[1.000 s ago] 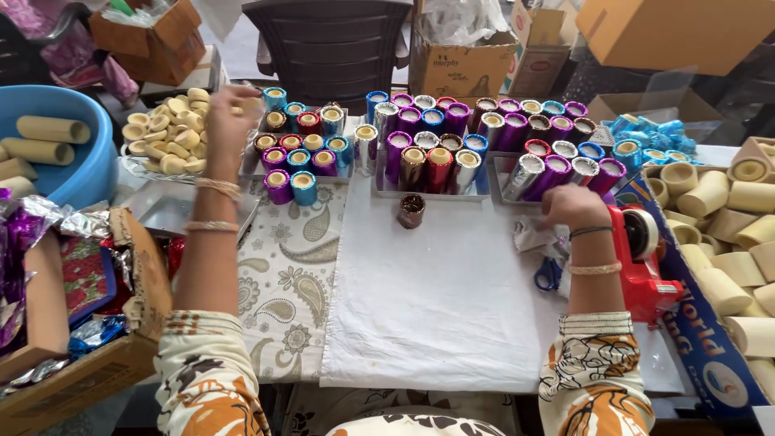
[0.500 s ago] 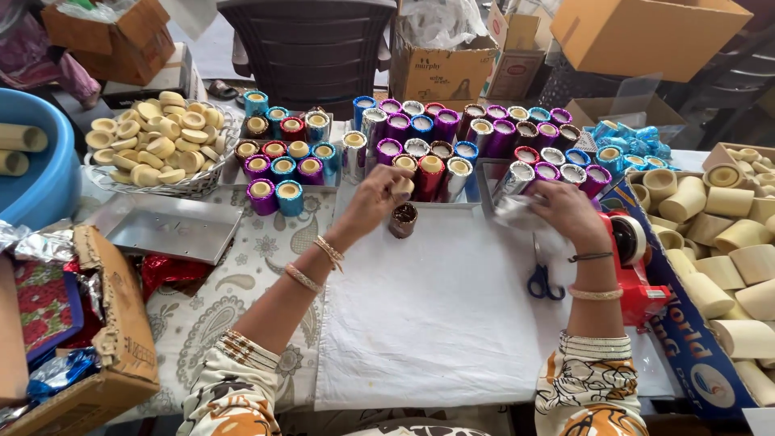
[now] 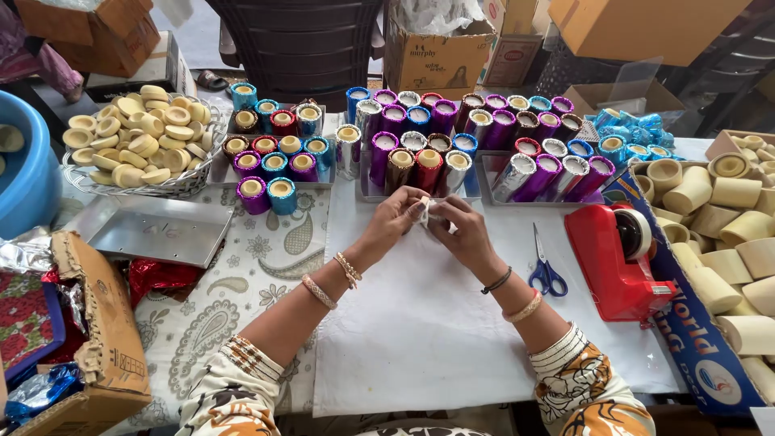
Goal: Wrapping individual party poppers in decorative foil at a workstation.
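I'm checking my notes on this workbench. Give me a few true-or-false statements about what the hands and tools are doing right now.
1. Both hands, left hand and right hand, meet over the white sheet. True.
2. The scissors are in the right hand. False: they lie on the sheet, beside the red tape dispenser.
3. The hands pinch a small pale piece. True.
4. The metal tray holds foil tubes. False: it holds none.

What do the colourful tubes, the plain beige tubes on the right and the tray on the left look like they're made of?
Colourful tubes: likely cardboard wrapped in shiny metallic foil; they glint, and the open tops show beige cores. Beige tubes: matte, looks like bare cardboard or paper. Flat tray: dull grey sheen, probably sheet metal. Both hands hold a small whitish piece, material unclear.
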